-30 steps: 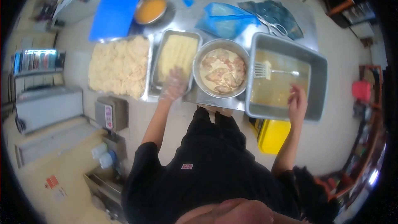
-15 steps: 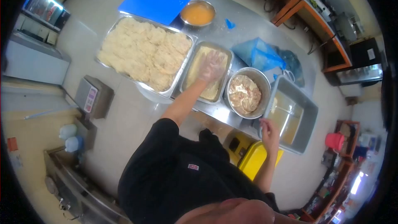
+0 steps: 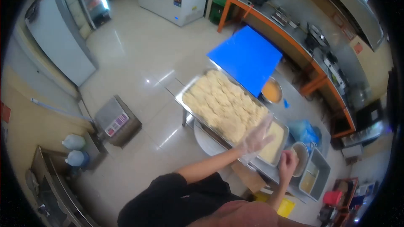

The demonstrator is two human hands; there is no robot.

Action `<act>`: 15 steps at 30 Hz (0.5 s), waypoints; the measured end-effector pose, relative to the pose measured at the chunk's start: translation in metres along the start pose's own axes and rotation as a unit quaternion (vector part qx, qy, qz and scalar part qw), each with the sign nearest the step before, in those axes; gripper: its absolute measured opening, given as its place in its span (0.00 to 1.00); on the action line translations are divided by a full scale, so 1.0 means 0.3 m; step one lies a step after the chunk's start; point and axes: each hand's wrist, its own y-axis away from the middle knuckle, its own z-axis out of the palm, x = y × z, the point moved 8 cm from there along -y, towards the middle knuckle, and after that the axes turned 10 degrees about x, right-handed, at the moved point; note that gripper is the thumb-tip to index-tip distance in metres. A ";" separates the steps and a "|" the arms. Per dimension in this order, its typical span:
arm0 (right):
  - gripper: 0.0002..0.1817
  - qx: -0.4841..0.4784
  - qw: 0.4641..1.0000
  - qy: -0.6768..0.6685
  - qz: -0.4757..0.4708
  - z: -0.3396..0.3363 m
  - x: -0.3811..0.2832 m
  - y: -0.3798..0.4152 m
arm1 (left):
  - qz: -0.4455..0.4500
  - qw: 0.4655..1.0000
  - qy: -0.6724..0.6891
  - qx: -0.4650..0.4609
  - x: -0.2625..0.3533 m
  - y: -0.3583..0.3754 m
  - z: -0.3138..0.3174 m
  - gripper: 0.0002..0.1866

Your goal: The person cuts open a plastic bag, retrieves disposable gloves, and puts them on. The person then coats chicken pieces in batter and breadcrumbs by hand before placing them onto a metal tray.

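Observation:
My left hand (image 3: 257,138), in a clear plastic glove, has its fingers stretched out over the near right corner of the large metal tray (image 3: 180,100). That tray is heaped with pale breaded pieces (image 3: 223,105). Beside the hand, a smaller tray (image 3: 287,136) contains fine pale crumbs (image 3: 275,143), partly hidden behind the glove. My right hand (image 3: 288,162) is bare, its fingers curled together at the near side of a metal pot (image 3: 302,153). Whatever the right fingers pinch, if anything, cannot be made out.
A blue board (image 3: 246,56) lies behind the large tray, next to a bowl of orange liquid (image 3: 271,91). A blue plastic bag (image 3: 304,131) and a grey tub (image 3: 323,172) are on the right. A scale (image 3: 115,120) stands at left, a chest freezer (image 3: 172,0) farther back.
The view has swung left. My left hand has lifted out of the crumbs and moved toward the large tray's corner. My right hand has shifted from the tub's edge to the pot.

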 end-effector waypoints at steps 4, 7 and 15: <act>0.20 -0.207 0.968 -0.033 -0.140 0.644 -0.486 0.043 | -0.165 0.932 0.156 0.281 -0.149 -0.140 -0.548 0.46; 0.19 -0.220 0.966 -0.066 -0.115 1.108 -0.591 0.064 | -0.221 0.867 0.214 0.392 -0.305 -0.153 -0.965 0.47; 0.09 -0.453 0.829 -0.223 -0.239 2.280 -0.972 0.282 | -0.083 0.829 -0.114 0.542 -0.576 0.060 -2.369 0.42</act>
